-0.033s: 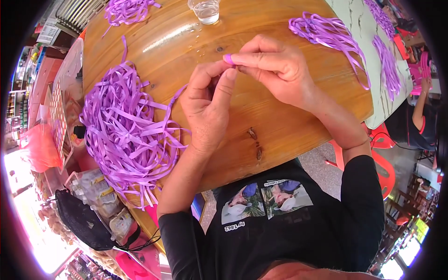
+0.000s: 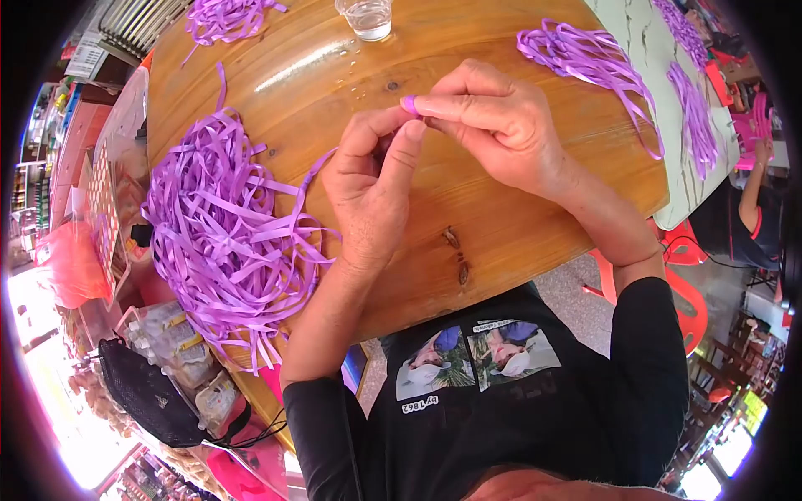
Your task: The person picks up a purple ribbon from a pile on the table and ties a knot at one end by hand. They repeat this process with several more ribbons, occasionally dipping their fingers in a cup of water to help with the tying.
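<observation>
Both hands (image 2: 368, 184) (image 2: 514, 134) pinched closed on purple ribbon (image 2: 409, 104) over the wooden tabletop (image 2: 501, 225), well inside its near edge.

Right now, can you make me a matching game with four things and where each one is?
1. narrow purple ribbon piece
2. large tangled purple ribbon pile
3. clear plastic cup
4. black mesh bag

A. at the picture's lower left
B. standing near the picture's top
C. heaped across the left of the brown wooden table
D. held by the left hand and right hand

Pairs: 1-D, 2-C, 3-B, 4-A
</observation>
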`<state>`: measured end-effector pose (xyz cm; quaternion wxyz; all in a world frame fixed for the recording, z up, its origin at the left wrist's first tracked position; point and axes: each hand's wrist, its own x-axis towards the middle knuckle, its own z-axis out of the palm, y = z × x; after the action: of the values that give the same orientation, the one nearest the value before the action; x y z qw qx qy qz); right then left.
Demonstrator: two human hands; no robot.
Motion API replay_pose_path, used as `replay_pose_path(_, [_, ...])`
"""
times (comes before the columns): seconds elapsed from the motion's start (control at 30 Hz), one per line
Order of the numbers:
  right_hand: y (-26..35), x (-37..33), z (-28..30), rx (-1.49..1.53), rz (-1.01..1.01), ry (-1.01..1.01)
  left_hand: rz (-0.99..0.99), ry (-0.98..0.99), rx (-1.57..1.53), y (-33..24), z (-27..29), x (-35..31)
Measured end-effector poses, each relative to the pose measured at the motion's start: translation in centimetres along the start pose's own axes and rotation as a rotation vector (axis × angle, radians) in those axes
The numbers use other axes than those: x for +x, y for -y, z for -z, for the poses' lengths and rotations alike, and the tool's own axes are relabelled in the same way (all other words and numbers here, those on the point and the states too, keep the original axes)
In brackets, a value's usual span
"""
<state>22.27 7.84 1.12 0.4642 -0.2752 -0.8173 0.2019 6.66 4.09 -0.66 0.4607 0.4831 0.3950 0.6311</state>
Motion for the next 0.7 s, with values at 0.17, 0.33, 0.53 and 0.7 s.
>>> replay_pose_path(0.17, [0.6, 0.1, 0.0, -0.212, 0.087, -0.029, 0.096, -0.003, 0.020, 0.2, 0.1, -0.1])
replay_pose_path(0.33, [0.5, -0.4, -0.6, -0.044, -0.185, -0.036, 0.013, 0.006, 0.086, 0.5, -0.1, 0.4])
replay_pose_path(0.53, [1.5, 1.0, 1.8, 0.295, -0.576, 0.161, 0.200, 0.011, -0.090, -0.6, 0.2, 0.2])
replay_pose_path(0.7, [-0.8, 0.3, 1.5, 0.174, 0.157, 0.122, 0.329, 0.076, -0.141, -0.8, 0.5, 0.3])
